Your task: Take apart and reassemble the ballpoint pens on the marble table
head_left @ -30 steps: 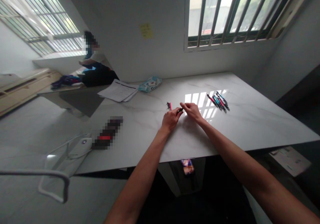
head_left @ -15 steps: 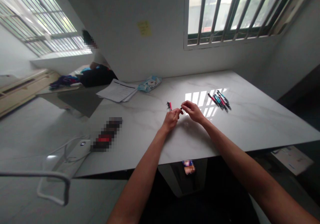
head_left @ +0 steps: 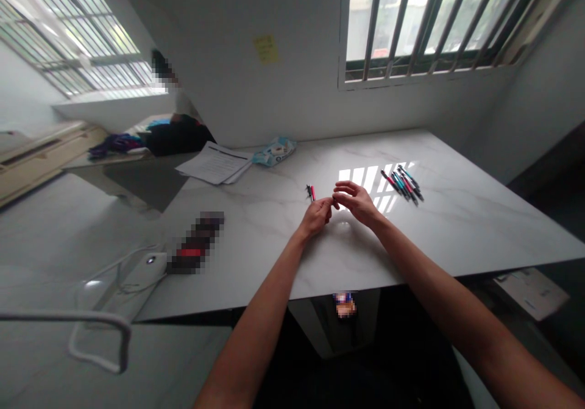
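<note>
My left hand (head_left: 317,215) is closed above the white marbled table (head_left: 256,238), its fingers curled round something small I cannot make out. Touching or nearly touching its fingertips from the right is my right hand (head_left: 355,202), thumb and index finger close together at a tiny dark piece, the other fingers loosely extended. Just beyond my left hand lies a red and black pen part (head_left: 313,193), with small dark pieces (head_left: 308,189) beside it. Several pens (head_left: 402,184) in red, teal and black lie in a group to the right.
Printed papers (head_left: 217,164) and a light blue packet (head_left: 275,152) lie at the back. A blurred dark object (head_left: 196,244) and a white power strip (head_left: 148,266) with a cable are at the left. A person is partly visible at the far left back.
My right hand's fingers have spread and lifted slightly. The dark piece between the hands shows less than before. The view has shifted a little.
</note>
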The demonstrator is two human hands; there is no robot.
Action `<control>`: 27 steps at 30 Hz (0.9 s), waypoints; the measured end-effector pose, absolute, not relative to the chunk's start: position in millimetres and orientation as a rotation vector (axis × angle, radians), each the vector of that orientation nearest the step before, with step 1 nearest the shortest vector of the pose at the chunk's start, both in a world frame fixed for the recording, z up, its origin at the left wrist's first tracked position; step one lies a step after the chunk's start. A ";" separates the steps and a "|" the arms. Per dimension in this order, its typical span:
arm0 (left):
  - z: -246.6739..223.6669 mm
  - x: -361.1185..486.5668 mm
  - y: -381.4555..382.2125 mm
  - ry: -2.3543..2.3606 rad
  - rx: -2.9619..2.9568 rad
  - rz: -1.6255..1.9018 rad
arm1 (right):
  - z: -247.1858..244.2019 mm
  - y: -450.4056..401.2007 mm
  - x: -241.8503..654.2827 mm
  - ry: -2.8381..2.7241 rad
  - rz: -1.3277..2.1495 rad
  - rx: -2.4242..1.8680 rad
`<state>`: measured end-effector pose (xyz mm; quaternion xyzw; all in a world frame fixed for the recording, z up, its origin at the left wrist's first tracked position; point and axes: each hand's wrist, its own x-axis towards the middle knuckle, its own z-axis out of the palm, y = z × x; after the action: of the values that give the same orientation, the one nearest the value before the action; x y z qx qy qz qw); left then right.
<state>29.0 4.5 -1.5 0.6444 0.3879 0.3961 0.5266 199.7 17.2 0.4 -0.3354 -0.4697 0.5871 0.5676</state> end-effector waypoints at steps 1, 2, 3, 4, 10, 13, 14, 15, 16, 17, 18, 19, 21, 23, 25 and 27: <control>-2.0 29.0 4.7 0.929 1.539 0.948 | 0.2 16.7 199.0 -1.114 1.383 -0.790; -2.5 28.9 4.9 0.931 1.543 0.945 | 0.2 16.3 198.4 -1.124 1.394 -0.785; -3.0 29.0 5.2 0.926 1.541 0.939 | 0.5 16.2 198.3 -1.126 1.409 -0.776; -3.4 29.1 5.6 0.911 1.523 0.931 | 1.1 16.6 198.8 -1.113 1.423 -0.766; -1.1 26.7 12.5 0.819 1.245 0.932 | 0.4 25.6 217.5 -1.026 1.296 -0.846; 7.1 18.0 16.7 0.837 1.106 1.142 | -9.9 29.7 222.4 -1.174 1.182 -0.945; 10.4 13.9 18.2 0.842 1.066 1.232 | -13.8 31.3 221.2 -1.229 1.153 -0.991; 13.4 9.3 19.6 0.851 1.032 1.320 | -17.2 33.5 218.7 -1.289 1.119 -1.045; 16.0 4.6 21.0 0.861 1.011 1.391 | -19.7 36.7 215.0 -1.353 1.075 -1.102; 17.8 0.1 22.4 0.879 0.996 1.450 | -20.9 41.0 210.6 -1.421 1.022 -1.152; 18.9 -3.9 23.7 0.899 0.986 1.496 | -20.6 46.5 205.8 -1.486 0.962 -1.188; 19.2 -7.4 24.9 0.919 0.979 1.528 | -19.0 53.4 200.8 -1.544 0.902 -1.209; 17.9 -12.1 26.4 0.952 0.963 1.562 | -12.8 70.2 191.4 -1.625 0.803 -1.222; 15.3 -13.8 26.8 0.962 0.945 1.567 | -5.8 88.6 183.1 -1.667 0.720 -1.248; 12.5 -13.4 26.6 0.966 0.930 1.560 | -1.9 104.3 176.1 -1.687 0.662 -1.291; 10.3 -11.8 26.4 0.985 0.918 1.543 | -2.9 114.3 170.6 -1.704 0.640 -1.330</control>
<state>-11.8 26.4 10.3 0.3828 0.4110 0.6435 0.5201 170.6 114.3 -2.9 -0.5330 -0.6826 0.2565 0.4292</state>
